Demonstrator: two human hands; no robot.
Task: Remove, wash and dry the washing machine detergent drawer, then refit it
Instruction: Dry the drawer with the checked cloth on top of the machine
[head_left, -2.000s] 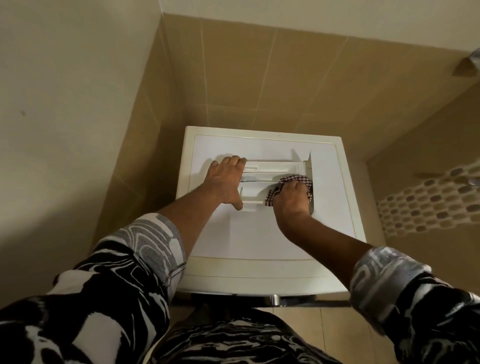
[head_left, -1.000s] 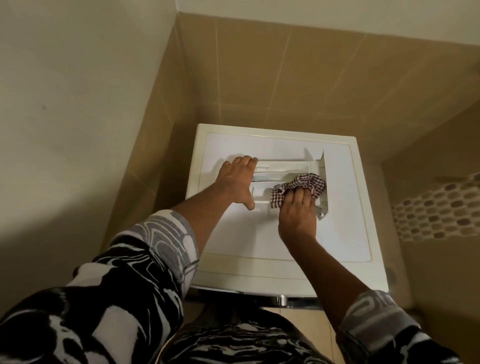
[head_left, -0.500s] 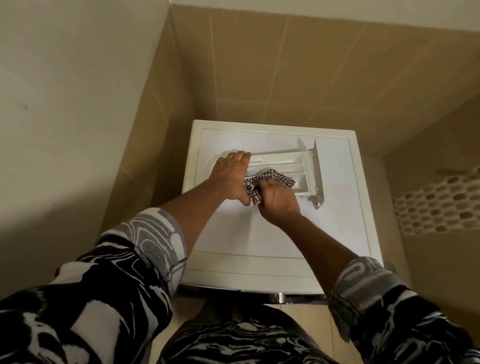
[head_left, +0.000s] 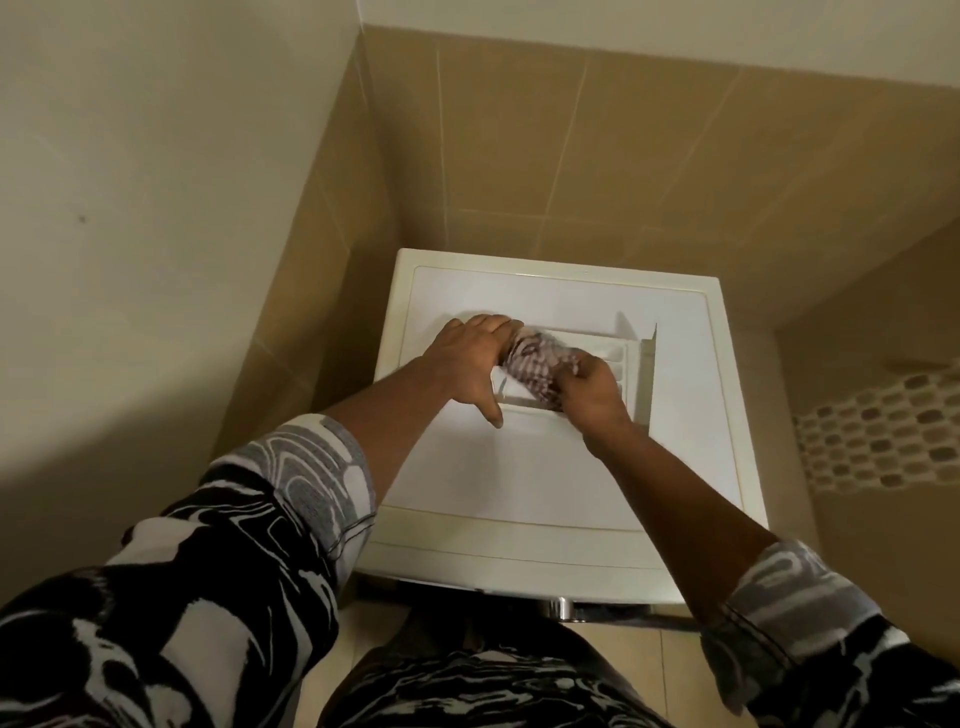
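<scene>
Mid frame, the boxy plastic drawer (head_left: 631, 364) lies on top of the smooth white washing machine (head_left: 519, 467), with room all round. The left hand (head_left: 470, 358) presses flat on its left end; the right hand (head_left: 592, 395) grips a blurry checked cloth (head_left: 535, 364) inside. Tan tiles (head_left: 571, 156) stand behind.

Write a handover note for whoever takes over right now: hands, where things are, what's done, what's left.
Left hand: flat on the left end of the detergent drawer, steadying it.
Right hand: grips the checked cloth, pressed into the drawer.
Drawer: out of its slot, lying on top of the washing machine.
Done: removal. Washing is presumably done too.
Left: finish drying, then refit the drawer.
</scene>
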